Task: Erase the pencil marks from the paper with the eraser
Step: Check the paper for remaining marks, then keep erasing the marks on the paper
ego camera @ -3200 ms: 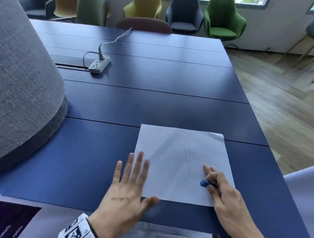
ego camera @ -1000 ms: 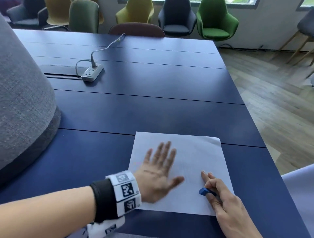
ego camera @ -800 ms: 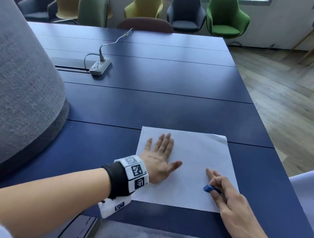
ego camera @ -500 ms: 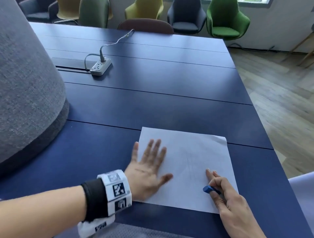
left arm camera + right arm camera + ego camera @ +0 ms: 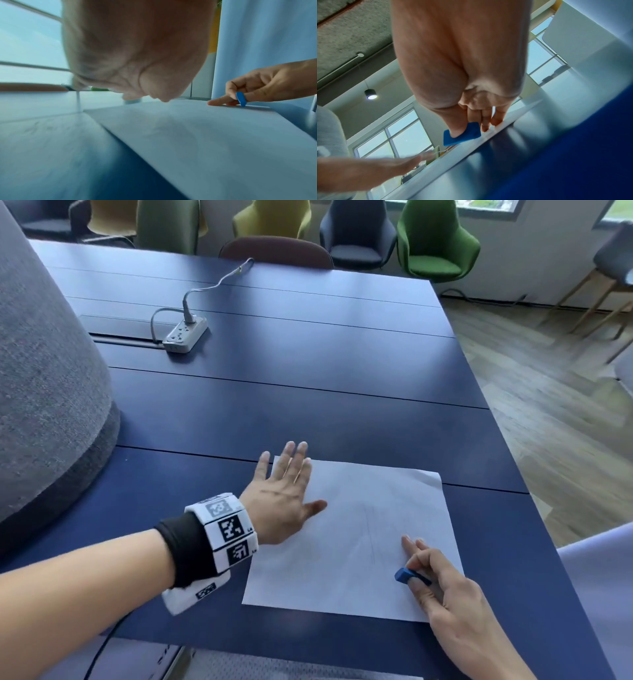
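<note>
A white sheet of paper [image 5: 359,542] lies near the front edge of the dark blue table [image 5: 308,392], with faint pencil lines near its middle. My left hand [image 5: 284,491] lies flat with straight fingers over the sheet's far left corner, fingertips reaching past the edge. My right hand [image 5: 431,573] rests at the sheet's near right part and pinches a small blue eraser [image 5: 404,575] between thumb and fingers, while two straight fingers touch the paper. The eraser [image 5: 462,134] shows under the thumb in the right wrist view, and the eraser [image 5: 241,98] stands on the paper [image 5: 205,135] in the left wrist view.
A large grey fabric-covered object [image 5: 44,392] stands on the table at the left. A white power strip [image 5: 185,333] with its cable lies at the back left. Chairs [image 5: 435,241] line the far side. The table's right edge drops to a wooden floor [image 5: 548,405].
My left hand has swept back and forth over the paper's left half and now sits farther up, at the far left corner. The right hand with the eraser has stayed put.
</note>
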Demonstrator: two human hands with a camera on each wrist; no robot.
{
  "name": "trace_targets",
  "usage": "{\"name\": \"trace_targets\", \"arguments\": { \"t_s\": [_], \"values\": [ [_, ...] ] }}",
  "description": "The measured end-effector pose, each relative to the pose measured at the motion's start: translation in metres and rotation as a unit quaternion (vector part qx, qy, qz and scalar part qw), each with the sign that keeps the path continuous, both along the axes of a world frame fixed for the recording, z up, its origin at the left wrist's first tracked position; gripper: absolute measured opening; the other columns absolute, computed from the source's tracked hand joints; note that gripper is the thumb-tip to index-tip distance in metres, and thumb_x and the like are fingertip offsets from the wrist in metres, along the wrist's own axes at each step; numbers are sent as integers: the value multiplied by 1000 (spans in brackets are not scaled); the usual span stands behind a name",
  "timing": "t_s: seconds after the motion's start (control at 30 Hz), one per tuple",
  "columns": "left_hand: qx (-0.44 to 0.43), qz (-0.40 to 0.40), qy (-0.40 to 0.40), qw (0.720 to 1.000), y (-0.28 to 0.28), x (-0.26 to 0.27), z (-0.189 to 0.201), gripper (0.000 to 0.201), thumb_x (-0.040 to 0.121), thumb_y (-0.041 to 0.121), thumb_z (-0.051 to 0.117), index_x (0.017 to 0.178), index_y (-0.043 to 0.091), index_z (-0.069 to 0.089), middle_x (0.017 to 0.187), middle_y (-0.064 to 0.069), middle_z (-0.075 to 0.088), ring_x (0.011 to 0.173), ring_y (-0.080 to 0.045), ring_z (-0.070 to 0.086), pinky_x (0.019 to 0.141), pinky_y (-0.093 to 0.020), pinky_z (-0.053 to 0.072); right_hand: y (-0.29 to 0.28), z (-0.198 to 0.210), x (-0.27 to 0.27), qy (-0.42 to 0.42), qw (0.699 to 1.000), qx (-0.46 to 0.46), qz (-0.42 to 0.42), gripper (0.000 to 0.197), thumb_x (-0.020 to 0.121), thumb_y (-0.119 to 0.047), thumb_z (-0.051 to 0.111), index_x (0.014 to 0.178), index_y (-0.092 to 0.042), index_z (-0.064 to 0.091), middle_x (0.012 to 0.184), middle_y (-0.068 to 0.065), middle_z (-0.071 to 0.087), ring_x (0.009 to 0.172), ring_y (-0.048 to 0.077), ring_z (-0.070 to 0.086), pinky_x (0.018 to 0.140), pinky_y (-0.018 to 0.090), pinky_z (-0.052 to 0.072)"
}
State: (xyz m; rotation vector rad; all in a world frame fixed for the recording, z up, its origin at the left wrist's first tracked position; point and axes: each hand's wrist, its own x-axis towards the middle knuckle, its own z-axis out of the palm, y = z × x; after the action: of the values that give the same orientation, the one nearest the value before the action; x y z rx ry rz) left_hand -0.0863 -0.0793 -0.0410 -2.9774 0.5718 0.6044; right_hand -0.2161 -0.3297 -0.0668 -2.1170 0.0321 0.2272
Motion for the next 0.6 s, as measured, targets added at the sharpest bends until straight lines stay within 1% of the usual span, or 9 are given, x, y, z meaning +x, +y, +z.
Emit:
{"name": "trace_targets", "arguments": {
  "t_s": [0.07,0.1,0.17,0.23,0.3,0.37,0.47,0.53,0.6],
  "values": [
    [-43,-50,-14,998,-13,9,6,74,100,55,30,156,13,6,161,-11,-19,149,-26,-15,120,-42,4,-1,4,2,8,1000,-26,6,25,92,-6,57,86,-30,53,129,-29,54,127,-25,27,94,0,29],
    [-60,-57,-13,996,-17,13,7,71,98,54,40,153,14,18,162,-14,-7,149,-28,-2,117,-39,16,-1,7,3,11,999,-39,8,25,92,-7,57,85,-31,53,128,-29,53,127,-24,28,93,-2,30],
    [-87,-47,-12,995,-19,18,7,63,93,53,52,141,17,36,152,-14,20,137,-29,24,103,-35,36,-1,17,7,26,998,-54,11,23,91,-8,59,82,-29,55,127,-26,55,122,-23,37,86,-5,32],
    [-104,-36,-15,994,-18,23,6,61,88,56,58,136,22,41,137,-7,32,122,-24,33,90,-32,39,-1,30,15,44,996,-76,16,20,90,-11,61,80,-28,58,119,-24,59,111,-15,51,82,1,40],
    [-103,-36,-15,994,-18,26,7,65,84,58,61,138,29,40,131,-5,33,117,-23,34,88,-32,41,1,42,33,31,992,-124,15,14,87,-18,64,80,-30,61,103,-19,65,94,-3,60,78,12,47],
    [-91,-34,-12,995,-20,28,8,68,82,60,63,139,33,38,129,-4,33,116,-23,34,89,-33,42,5,53,57,0,987,-159,13,10,85,-19,67,81,-28,65,87,-13,65,81,2,60,67,13,45],
    [-66,-34,-6,997,-24,31,8,75,76,65,66,138,35,38,127,-4,31,114,-23,33,89,-36,43,17,59,103,-11,989,-145,11,2,82,-15,70,81,-18,69,69,-9,64,59,2,56,54,10,41],
    [-61,-27,3,998,-28,31,8,79,73,66,69,138,34,38,127,-4,30,115,-24,32,87,-34,44,23,58,129,-10,988,-153,28,4,81,-16,70,84,-18,70,65,-10,62,57,3,55,58,17,44],
    [-62,-18,8,998,-30,31,7,81,70,66,71,137,33,38,128,-5,30,117,-25,31,86,-33,43,28,52,149,-4,985,-165,47,8,81,-17,71,89,-20,71,68,-8,62,62,8,58,61,23,49]
  ]
}}
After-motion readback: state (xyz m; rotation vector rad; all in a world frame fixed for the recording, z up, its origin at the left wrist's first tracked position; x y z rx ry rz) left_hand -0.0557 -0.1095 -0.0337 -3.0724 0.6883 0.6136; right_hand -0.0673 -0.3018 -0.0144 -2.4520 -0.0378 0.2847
